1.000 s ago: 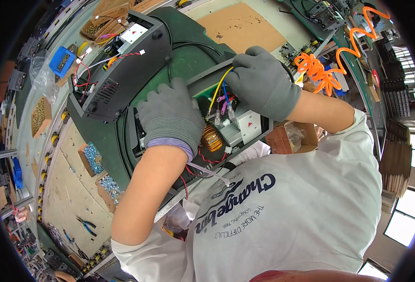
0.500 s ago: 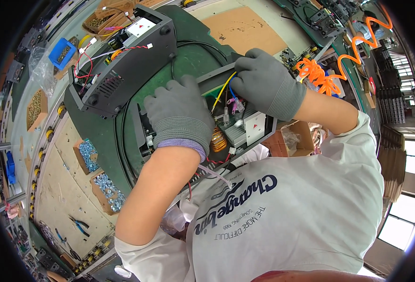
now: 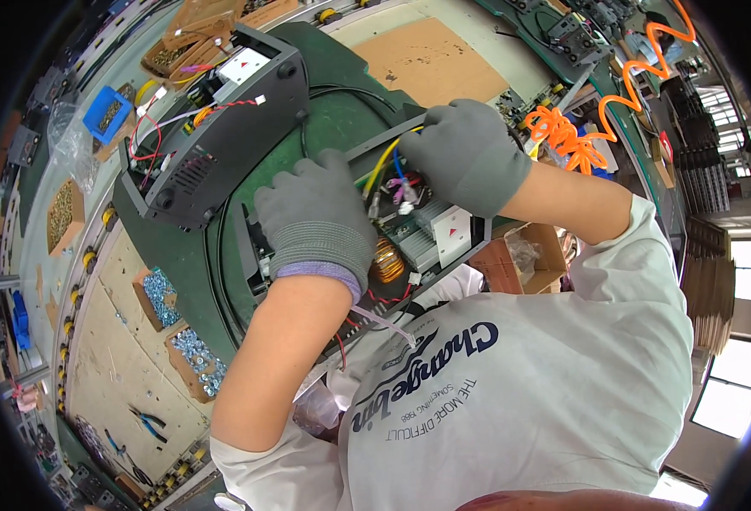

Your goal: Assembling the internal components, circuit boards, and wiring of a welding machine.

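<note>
An open dark metal electronics housing (image 3: 374, 152) lies close in front of me, with a copper-wound coil (image 3: 388, 261), a finned heat sink (image 3: 416, 247) and a white labelled plate (image 3: 452, 236) inside. My left hand (image 3: 318, 217), in a grey knit glove, is over the housing's left part, fingers curled down and their tips hidden. At the far right edge my right hand (image 3: 467, 156), gloved alike, is closed around yellow wires (image 3: 382, 160) and a blue wire (image 3: 398, 166), whose ends vanish under its fingers. Below it sit pink and clear wire connectors (image 3: 405, 198).
A second dark housing (image 3: 222, 128) with loose wires stands on the green mat (image 3: 341, 111) at the far left. Boxes of screws (image 3: 197, 362), pliers (image 3: 148, 423) and a blue bin (image 3: 107, 113) are left. An orange coiled hose (image 3: 567, 136) hangs right; a cardboard box (image 3: 520, 260) sits near my right arm.
My right hand has shifted slightly left and down, still closed. The yellow wires now bow in a thicker bend beside it. My left hand stays over the housing; the whole view has shifted a little.
</note>
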Action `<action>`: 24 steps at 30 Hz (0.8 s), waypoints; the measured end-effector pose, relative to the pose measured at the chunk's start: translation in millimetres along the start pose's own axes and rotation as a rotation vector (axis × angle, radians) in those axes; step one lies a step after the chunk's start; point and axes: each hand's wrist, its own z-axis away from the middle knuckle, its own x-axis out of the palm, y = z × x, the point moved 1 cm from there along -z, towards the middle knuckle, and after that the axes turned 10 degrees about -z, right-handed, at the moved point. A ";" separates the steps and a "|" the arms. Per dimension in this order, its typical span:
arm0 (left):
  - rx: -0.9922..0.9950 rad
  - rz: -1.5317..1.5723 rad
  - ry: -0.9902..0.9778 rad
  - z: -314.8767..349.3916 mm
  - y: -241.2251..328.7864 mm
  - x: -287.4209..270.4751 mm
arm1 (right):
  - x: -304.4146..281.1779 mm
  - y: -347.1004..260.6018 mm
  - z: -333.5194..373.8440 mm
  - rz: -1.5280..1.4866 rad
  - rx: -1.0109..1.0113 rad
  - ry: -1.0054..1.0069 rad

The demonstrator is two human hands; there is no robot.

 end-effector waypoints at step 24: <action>0.142 0.044 -0.479 -86.9 -47.5 3.9 | 33.6 52.9 -55.5 -0.705 0.147 0.230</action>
